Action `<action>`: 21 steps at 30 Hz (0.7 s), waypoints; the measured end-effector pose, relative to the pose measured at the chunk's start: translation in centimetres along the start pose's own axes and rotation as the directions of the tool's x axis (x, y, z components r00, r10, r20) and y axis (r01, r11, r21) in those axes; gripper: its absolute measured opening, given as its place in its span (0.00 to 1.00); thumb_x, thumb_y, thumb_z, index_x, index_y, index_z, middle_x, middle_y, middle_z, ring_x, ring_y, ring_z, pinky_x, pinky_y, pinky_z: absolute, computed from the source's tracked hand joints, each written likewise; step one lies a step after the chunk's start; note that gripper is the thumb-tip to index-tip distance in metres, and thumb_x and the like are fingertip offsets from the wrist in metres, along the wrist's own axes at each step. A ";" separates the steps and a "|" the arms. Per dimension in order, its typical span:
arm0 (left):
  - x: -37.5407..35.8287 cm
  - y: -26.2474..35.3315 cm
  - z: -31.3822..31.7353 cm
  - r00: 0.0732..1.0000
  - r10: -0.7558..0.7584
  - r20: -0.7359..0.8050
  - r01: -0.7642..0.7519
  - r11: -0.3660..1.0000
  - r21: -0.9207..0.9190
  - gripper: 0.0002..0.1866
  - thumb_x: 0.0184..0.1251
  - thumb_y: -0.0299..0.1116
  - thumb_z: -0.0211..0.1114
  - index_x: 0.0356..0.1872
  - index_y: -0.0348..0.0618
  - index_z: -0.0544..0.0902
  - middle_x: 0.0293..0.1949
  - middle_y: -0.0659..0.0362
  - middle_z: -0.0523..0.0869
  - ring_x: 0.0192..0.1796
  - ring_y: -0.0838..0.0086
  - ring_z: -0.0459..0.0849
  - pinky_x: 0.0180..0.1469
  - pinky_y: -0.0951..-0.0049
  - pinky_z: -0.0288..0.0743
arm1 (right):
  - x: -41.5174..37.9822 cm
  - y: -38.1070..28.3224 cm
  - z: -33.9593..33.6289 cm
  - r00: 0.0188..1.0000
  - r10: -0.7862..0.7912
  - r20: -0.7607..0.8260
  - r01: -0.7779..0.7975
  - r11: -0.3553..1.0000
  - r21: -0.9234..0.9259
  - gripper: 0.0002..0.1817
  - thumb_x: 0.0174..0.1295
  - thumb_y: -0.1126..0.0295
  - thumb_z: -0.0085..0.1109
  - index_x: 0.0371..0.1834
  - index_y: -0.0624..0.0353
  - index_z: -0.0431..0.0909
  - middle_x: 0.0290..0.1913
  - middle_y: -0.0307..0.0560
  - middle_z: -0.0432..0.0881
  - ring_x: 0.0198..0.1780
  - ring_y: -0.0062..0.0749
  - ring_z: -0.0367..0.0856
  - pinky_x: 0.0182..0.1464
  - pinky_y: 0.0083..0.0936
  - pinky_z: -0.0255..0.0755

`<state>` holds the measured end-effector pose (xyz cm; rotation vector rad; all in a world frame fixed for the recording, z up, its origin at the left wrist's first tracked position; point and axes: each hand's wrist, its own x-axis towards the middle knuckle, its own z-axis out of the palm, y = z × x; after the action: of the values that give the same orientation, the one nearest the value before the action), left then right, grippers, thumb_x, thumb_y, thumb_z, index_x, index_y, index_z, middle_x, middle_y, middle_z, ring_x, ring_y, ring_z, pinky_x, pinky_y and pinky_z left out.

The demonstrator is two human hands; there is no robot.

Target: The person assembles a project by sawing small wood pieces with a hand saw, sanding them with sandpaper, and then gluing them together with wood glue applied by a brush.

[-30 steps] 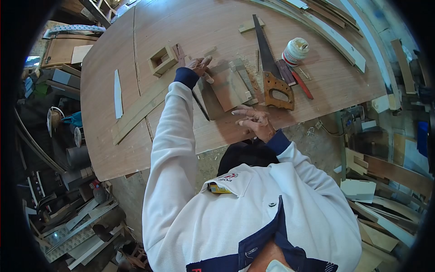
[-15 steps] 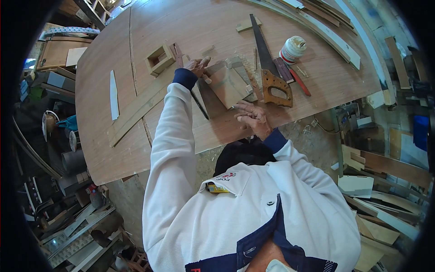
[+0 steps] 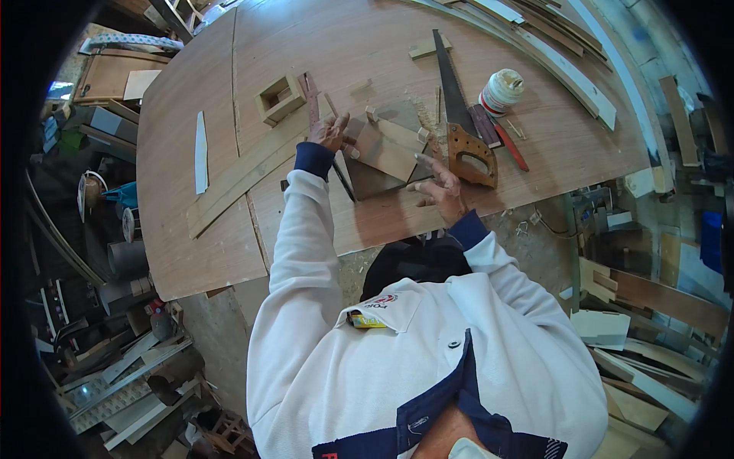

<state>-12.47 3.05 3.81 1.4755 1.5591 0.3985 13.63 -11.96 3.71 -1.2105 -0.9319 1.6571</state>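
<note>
A thin square wooden board (image 3: 388,149) lies at an angle over a darker flat panel (image 3: 375,186) on the worktable. Small wood blocks (image 3: 371,114) sit along its edges, one at the far corner and another at the right. At the board's left side is my left hand (image 3: 329,135), fingers stretched out, with a small pale piece (image 3: 352,151) right by its thumb. My right hand (image 3: 442,189) is at the near right corner, fingers spread, its index fingertip close to the board's edge.
A handsaw (image 3: 457,115) lies right of the board, near a white tub (image 3: 502,92), a red-handled tool (image 3: 511,147) and a dark wood block (image 3: 484,126). An open wooden box frame (image 3: 280,99) and a long plank (image 3: 245,180) are at the left. Long strips (image 3: 562,57) line the far right.
The square board has turned and shifted, and the block at its far edge now stands by the far corner. My left hand has moved slightly down; my right fingers are more spread.
</note>
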 end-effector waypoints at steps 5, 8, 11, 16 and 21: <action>-3.1 0.0 0.8 0.997 -0.074 -0.036 0.063 0.964 -0.258 0.27 0.74 0.54 0.51 0.44 0.33 0.77 0.31 0.49 0.89 0.29 0.71 0.83 0.33 0.75 0.74 | 1.9 -0.4 -0.3 0.999 -0.040 -0.031 0.042 0.996 0.082 0.41 0.52 0.74 0.57 0.74 0.59 0.55 0.68 0.59 0.65 0.39 0.32 0.85 0.30 0.22 0.81; -3.5 -1.5 1.3 0.998 -0.052 -0.023 0.041 0.936 -0.350 0.27 0.74 0.49 0.53 0.52 0.28 0.72 0.34 0.49 0.86 0.29 0.71 0.86 0.31 0.73 0.77 | 3.2 -1.0 -0.6 0.998 -0.034 -0.049 0.038 0.996 0.085 0.43 0.51 0.75 0.56 0.75 0.59 0.51 0.69 0.60 0.64 0.39 0.35 0.85 0.29 0.22 0.80; -3.6 -3.1 2.6 0.998 -0.042 -0.053 0.016 0.905 -0.426 0.26 0.74 0.47 0.54 0.54 0.29 0.71 0.33 0.49 0.87 0.29 0.70 0.85 0.32 0.74 0.76 | 4.1 -2.2 -1.0 0.998 -0.005 -0.063 0.009 0.998 0.059 0.43 0.52 0.76 0.54 0.75 0.58 0.50 0.70 0.59 0.64 0.40 0.34 0.85 0.32 0.23 0.80; -4.7 -3.1 3.1 0.999 -0.046 0.025 0.052 0.918 -0.394 0.21 0.76 0.41 0.51 0.54 0.30 0.70 0.37 0.46 0.88 0.35 0.70 0.87 0.35 0.76 0.77 | 5.6 -2.4 -1.7 0.998 -0.005 -0.068 0.012 0.995 0.098 0.44 0.51 0.77 0.54 0.75 0.59 0.49 0.69 0.60 0.66 0.38 0.33 0.85 0.31 0.22 0.79; -4.6 -3.2 2.9 0.999 -0.033 0.041 0.047 0.919 -0.390 0.16 0.75 0.35 0.52 0.52 0.30 0.70 0.34 0.47 0.88 0.36 0.69 0.88 0.33 0.76 0.77 | 6.6 -1.9 -2.2 0.995 -0.042 -0.090 0.051 0.993 0.105 0.43 0.51 0.78 0.53 0.75 0.59 0.49 0.67 0.62 0.68 0.38 0.31 0.85 0.31 0.21 0.80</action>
<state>-12.87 -2.88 1.70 1.1316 1.3827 0.6192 15.10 -4.94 2.77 -1.1703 -0.8014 1.5838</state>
